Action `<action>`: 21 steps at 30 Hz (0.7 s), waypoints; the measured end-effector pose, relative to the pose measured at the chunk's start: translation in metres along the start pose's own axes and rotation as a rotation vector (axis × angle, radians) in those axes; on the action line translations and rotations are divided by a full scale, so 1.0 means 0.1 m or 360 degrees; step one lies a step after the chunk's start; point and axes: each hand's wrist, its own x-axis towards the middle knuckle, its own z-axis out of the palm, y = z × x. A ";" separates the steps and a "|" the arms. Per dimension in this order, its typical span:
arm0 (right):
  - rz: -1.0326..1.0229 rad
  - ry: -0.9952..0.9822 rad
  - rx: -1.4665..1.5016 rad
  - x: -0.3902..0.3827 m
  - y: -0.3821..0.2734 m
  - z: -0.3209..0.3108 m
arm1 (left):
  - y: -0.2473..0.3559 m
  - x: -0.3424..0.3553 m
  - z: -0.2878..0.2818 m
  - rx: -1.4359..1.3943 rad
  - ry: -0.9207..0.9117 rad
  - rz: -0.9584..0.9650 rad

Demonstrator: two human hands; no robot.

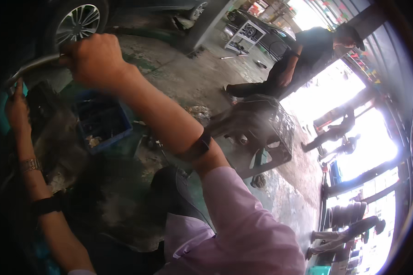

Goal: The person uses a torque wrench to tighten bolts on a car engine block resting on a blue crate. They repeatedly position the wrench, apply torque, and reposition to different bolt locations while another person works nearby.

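Observation:
At the upper left my right hand (96, 62) is closed in a fist around one end of a long silver metal bar (37, 63). The bar runs left and down from the fist to my left hand (18, 110). A finger of that hand reaches up against the bar's far end, and its other fingers look curled, partly lost in shadow. What the bar's far end rests on is too dark to tell. Below the bar lie dark, greasy-looking parts (46, 103). Beside them sits a blue crate (119, 136) with small loose pieces inside.
A car wheel (80, 23) stands behind my right hand, near a pillar (211, 25). Right of my right forearm is a dark metal frame (280, 158). A person in dark clothes (303, 57) is beyond it, and several others are farther right. A grey cart (257, 34) stands far back.

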 end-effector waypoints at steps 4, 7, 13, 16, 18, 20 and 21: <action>0.0004 0.0014 0.0080 -0.06 -0.02 -0.05 | -0.11 -0.01 0.04 0.0123 0.0007 -0.0123; -0.0086 0.0122 0.0175 0.00 0.05 -0.04 | 0.00 -0.05 0.02 0.0140 0.0018 -0.0219; -0.0007 0.0055 0.0249 0.03 0.05 -0.05 | 0.52 -0.15 0.03 0.0120 0.0304 -0.0328; 0.0078 -0.0016 0.0209 -0.03 -0.06 -0.14 | 0.71 -0.19 -0.12 0.0021 -0.0091 -0.0685; 0.0116 -0.0043 0.0187 -0.07 -0.14 -0.21 | 0.80 -0.21 -0.16 -0.0153 -0.0144 -0.0718; 0.0131 -0.0011 0.0192 -0.11 -0.20 -0.27 | 0.85 -0.21 -0.19 -0.0137 -0.0167 -0.0588; 0.0114 0.0023 0.0199 -0.12 -0.21 -0.28 | 0.87 -0.21 -0.19 -0.0109 -0.0213 -0.0565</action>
